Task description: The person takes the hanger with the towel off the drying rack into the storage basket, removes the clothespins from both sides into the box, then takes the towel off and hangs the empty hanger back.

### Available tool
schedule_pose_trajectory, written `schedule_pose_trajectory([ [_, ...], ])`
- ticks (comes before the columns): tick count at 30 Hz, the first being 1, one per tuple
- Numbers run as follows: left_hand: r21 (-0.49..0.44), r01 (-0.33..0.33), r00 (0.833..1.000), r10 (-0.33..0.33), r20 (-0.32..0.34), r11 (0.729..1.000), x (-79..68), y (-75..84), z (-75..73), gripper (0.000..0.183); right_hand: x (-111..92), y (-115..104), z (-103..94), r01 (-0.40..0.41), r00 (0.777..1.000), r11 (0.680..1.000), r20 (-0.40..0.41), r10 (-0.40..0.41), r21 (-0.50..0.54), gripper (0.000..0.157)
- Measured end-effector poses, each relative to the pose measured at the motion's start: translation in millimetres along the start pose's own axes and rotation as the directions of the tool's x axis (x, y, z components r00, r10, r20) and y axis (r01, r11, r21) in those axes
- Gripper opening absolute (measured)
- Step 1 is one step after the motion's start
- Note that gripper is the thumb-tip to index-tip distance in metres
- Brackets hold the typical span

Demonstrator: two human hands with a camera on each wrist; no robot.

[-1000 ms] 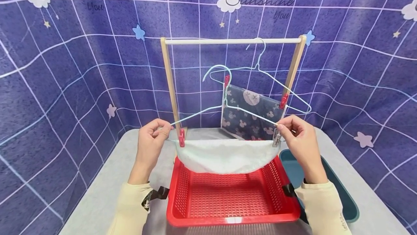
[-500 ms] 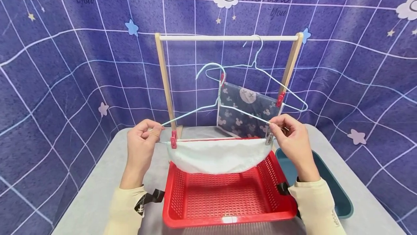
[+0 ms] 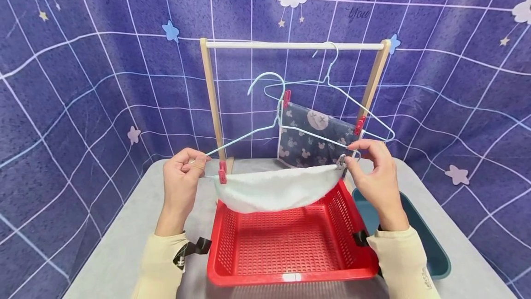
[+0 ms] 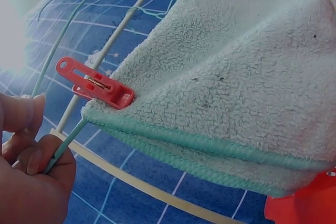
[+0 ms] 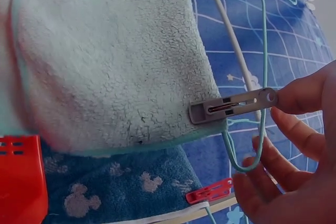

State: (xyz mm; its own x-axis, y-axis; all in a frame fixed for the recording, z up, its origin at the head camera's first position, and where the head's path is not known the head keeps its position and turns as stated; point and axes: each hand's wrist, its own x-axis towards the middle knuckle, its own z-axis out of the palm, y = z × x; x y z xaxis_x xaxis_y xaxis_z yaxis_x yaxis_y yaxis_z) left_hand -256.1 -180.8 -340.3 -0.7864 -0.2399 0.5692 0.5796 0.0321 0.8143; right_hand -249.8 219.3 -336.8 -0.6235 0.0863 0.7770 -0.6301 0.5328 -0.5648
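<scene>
A light-blue wire clothes hanger (image 3: pixel 249 132) is held up in front of me, its hook pointing upward. A white fleecy cloth (image 3: pixel 278 190) with a mint edge hangs from its lower bar. A red clothespin (image 4: pixel 102 86) clips the cloth's left corner, a grey clothespin (image 5: pixel 231 105) the right. My left hand (image 3: pixel 182 181) pinches the hanger's left end. My right hand (image 3: pixel 375 179) holds the hanger's right end with its fingers around the bend, the thumb tip right at the grey clothespin's tail. The cloth's right side sits a little higher than its left.
Behind stands a wooden rack with a white rail (image 3: pixel 265 45). Another hanger (image 3: pixel 361 101) hangs there with a dark blue patterned cloth (image 3: pixel 309 140) on red clothespins. Below the white cloth is a red basket (image 3: pixel 286 243), with a teal tray (image 3: pixel 431 243) to its right.
The hanger has shifted slightly left and its right end has risen, tilting the cloth. My right thumb has moved from the upper wire to the grey clothespin, which has turned towards that hand.
</scene>
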Motion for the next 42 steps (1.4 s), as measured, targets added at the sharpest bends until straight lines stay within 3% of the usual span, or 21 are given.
schedule_pose_trajectory([
  [3,0.017,-0.002,1.000,0.002,-0.007,1.000,0.9,-0.6,-0.2,0.013,-1,2,0.0,0.030,0.999,0.996,-0.019,-0.032,-0.089,0.030],
  [6,0.013,0.002,1.000,-0.002,-0.006,1.000,2.2,-1.9,0.4,0.014,-2,3,-0.3,0.046,0.999,0.993,-0.010,-0.047,-0.112,0.033],
  [15,-0.041,0.007,1.000,-0.007,0.000,0.999,4.5,-3.0,3.4,0.016,-3,5,-5.8,0.121,0.988,0.991,0.103,-0.115,-0.053,0.032],
  [24,-0.112,0.026,0.999,-0.029,-0.026,0.993,3.6,-2.3,6.0,0.021,2,4,-15.5,0.171,0.958,0.985,0.238,-0.161,-0.021,0.045],
  [32,-0.193,0.043,0.999,-0.047,-0.015,0.980,3.2,-2.4,7.0,0.017,5,6,-19.8,0.205,0.946,0.979,0.260,-0.195,-0.012,0.052],
  [42,-0.217,0.060,0.998,-0.067,-0.023,0.974,2.3,-5.5,5.7,0.018,4,9,-18.4,0.242,0.939,0.970,0.260,-0.228,-0.024,0.046],
])
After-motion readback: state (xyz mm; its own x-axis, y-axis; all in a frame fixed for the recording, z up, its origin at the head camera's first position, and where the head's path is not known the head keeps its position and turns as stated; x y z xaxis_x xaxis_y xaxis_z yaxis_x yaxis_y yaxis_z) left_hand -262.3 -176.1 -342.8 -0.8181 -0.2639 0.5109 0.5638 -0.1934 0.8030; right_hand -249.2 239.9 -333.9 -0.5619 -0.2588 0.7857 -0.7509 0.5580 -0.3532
